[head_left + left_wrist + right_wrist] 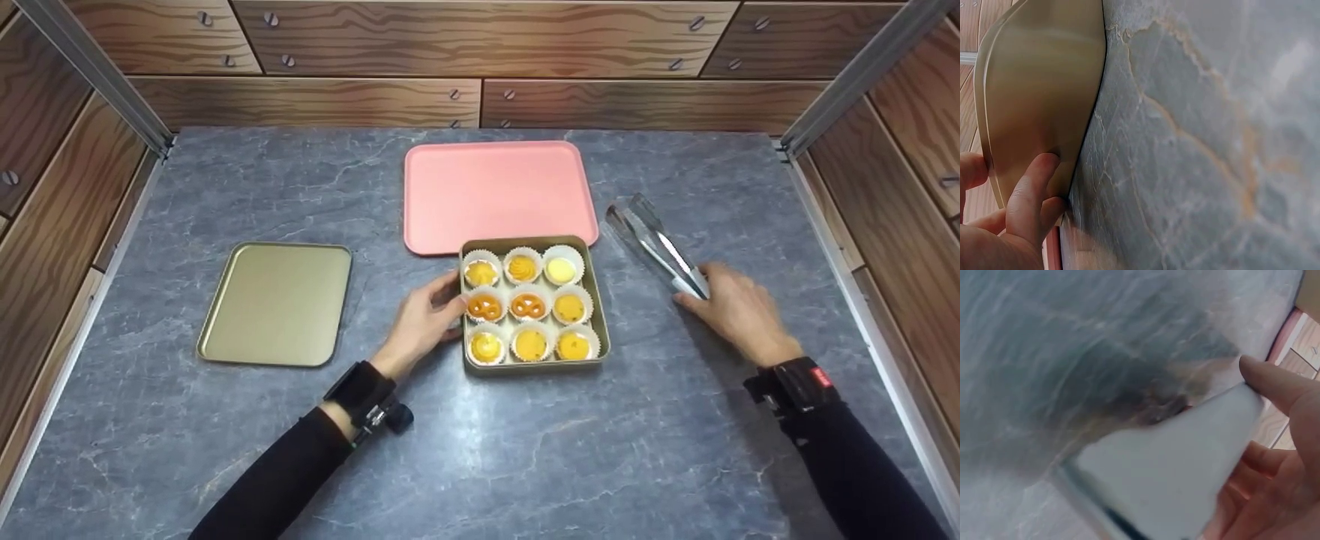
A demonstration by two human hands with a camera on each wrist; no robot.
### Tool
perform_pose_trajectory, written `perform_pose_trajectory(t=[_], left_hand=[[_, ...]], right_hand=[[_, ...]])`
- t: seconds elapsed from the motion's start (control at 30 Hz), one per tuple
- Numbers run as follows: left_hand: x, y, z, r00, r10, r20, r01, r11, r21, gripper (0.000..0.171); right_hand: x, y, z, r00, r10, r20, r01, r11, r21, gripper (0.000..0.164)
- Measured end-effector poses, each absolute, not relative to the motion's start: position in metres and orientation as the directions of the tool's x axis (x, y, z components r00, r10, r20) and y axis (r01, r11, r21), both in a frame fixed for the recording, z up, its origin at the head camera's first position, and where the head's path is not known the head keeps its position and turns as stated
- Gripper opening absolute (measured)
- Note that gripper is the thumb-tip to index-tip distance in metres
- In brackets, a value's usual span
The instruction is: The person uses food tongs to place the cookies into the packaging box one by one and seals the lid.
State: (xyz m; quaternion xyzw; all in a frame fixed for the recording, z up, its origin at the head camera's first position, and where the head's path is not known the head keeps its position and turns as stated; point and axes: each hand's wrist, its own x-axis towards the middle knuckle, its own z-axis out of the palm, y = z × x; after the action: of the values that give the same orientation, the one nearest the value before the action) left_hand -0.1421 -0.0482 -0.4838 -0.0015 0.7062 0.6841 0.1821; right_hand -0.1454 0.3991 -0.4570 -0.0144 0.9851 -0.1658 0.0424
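Small yellow and orange treats (531, 345), two of them pretzel-shaped, sit in white paper cups in rows inside a gold square tin (602, 330). My left hand (421, 319) holds the tin at its left side. In the left wrist view, bent fingertips (1044, 163) press on the tin's outer wall (1044, 84), with another digit at the rim. To the right of the tin, my right hand (739, 307) grips metal tongs (660, 247) by their white handle (1157, 478). The tongs' arms are spread and their tips point forward and left, near the pink tray.
A pink tray (499, 195) lies behind the tin, its front edge right at the tin's back wall. On the left, a flat gold lid (274, 307) rests on the grey marbled tabletop (480, 457). Wood-patterned panels (480, 37) border the table at the back and sides.
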Motion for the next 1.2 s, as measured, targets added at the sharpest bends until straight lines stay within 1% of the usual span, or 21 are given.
perform_pose_trajectory(t=[0.3, 0.4, 0.5, 0.6, 0.67, 0.73, 0.83, 0.97, 1.07, 1.13, 1.2], left_hand=[[-0.141, -0.047, -0.482, -0.940, 0.244, -0.241, -0.239, 0.036, 0.970, 0.062], [-0.141, -0.046, -0.482, -0.939, 0.244, -0.243, -0.241, 0.041, 0.970, 0.062], [-0.141, -0.045, -0.483, -0.937, 0.245, -0.249, -0.246, 0.045, 0.968, 0.061], [-0.140, -0.045, -0.484, -0.937, 0.248, -0.245, -0.239, 0.052, 0.970, 0.061], [-0.139, -0.047, -0.485, -0.937, 0.248, -0.245, -0.239, 0.055, 0.969, 0.061], [-0.139, -0.048, -0.484, -0.936, 0.254, -0.243, -0.238, 0.050, 0.970, 0.060], [-0.138, -0.048, -0.482, -0.938, 0.241, -0.248, -0.242, 0.058, 0.969, 0.057], [-0.139, -0.053, -0.477, -0.950, 0.193, -0.245, -0.231, 0.092, 0.969, 0.049], [-0.142, -0.064, -0.474, -0.972, 0.165, -0.169, -0.141, 0.168, 0.976, 0.044], [-0.145, -0.075, -0.471, -0.988, 0.136, -0.078, -0.042, 0.248, 0.968, 0.041], [-0.148, -0.091, -0.470, -0.995, 0.096, 0.029, 0.061, 0.348, 0.936, 0.038]], right_hand=[[-0.148, 0.402, -0.458, -0.992, -0.045, -0.121, -0.008, 0.957, -0.289, 0.058], [-0.148, 0.403, -0.458, -0.990, -0.050, -0.134, -0.010, 0.959, -0.283, 0.055], [-0.147, 0.403, -0.458, -0.989, -0.051, -0.139, -0.011, 0.962, -0.274, 0.052], [-0.144, 0.402, -0.457, -0.991, -0.062, -0.119, -0.028, 0.964, -0.266, 0.052], [-0.141, 0.399, -0.455, -0.994, -0.073, -0.086, -0.049, 0.965, -0.257, 0.052], [-0.137, 0.395, -0.452, -0.996, -0.089, -0.025, -0.080, 0.969, -0.235, 0.052], [-0.130, 0.386, -0.447, -0.988, -0.115, 0.103, -0.133, 0.973, -0.189, 0.052], [-0.122, 0.367, -0.442, -0.947, -0.154, 0.282, -0.204, 0.966, -0.160, 0.042], [-0.117, 0.352, -0.438, -0.918, -0.155, 0.365, -0.233, 0.956, -0.179, 0.034], [-0.116, 0.344, -0.435, -0.909, -0.151, 0.389, -0.243, 0.949, -0.202, 0.033], [-0.116, 0.337, -0.433, -0.910, -0.148, 0.388, -0.252, 0.939, -0.232, 0.031]])
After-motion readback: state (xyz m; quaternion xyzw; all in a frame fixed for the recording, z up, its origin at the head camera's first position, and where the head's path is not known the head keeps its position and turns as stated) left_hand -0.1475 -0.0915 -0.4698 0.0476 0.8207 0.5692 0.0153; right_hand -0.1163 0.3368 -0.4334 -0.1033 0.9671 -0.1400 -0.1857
